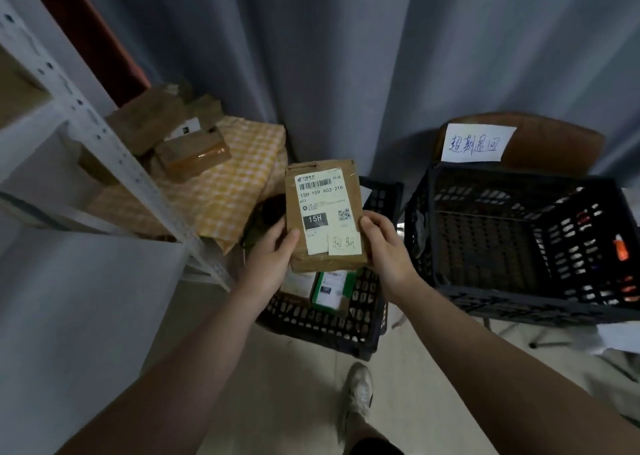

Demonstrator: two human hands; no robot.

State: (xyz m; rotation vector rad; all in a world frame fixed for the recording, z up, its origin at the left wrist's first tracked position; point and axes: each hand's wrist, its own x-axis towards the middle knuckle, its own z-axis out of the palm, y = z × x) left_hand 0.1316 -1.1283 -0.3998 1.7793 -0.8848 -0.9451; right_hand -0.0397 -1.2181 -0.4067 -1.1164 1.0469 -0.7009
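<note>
I hold a flat brown parcel (323,212) upright in front of me, above a small black crate (322,326) on the floor; my left grip (273,257) clasps its lower left edge, thumb across the front; my right grip (388,250) clasps its lower right edge the same way; both are closed round the parcel. Its white shipping label faces me, with a barcode, the code 15H and a small handwritten slip stuck at the bottom corner; the step in hand looks like reading the label to sort the parcel. To my right stands a larger black crate (519,174) with a handwritten paper sign (476,142) behind it; the slip's characters seem to match the start of that sign, so I judge the parcel belongs there. The next move calls for carrying it right, clearing the crate's near rim, lowering it flat and then letting go with both grips. Another parcel with a green label (332,288) lies in the small crate below.
</note>
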